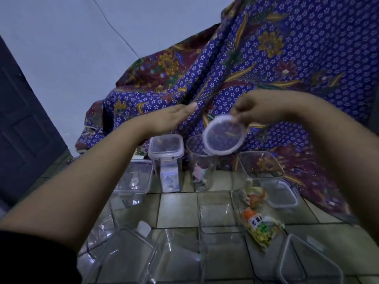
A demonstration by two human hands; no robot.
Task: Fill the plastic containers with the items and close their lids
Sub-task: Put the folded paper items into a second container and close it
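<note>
My right hand (258,110) pinches a round clear lid (224,135) by its upper edge, tilted above a tall round container (202,167) that has small items at its bottom. My left hand (170,117) is flat with fingers together, hovering above a square container (166,160) whose lid is clipped on. A snack packet (263,227) with green and yellow pieces leans in an open container at the lower right. Another open square container (261,167) stands to the right with a colourful packet below it.
Several empty clear containers (219,214) and loose lids (281,194) stand on the tiled floor (176,210). A purple patterned cloth (287,58) drapes behind them. A dark door (22,130) is at the left.
</note>
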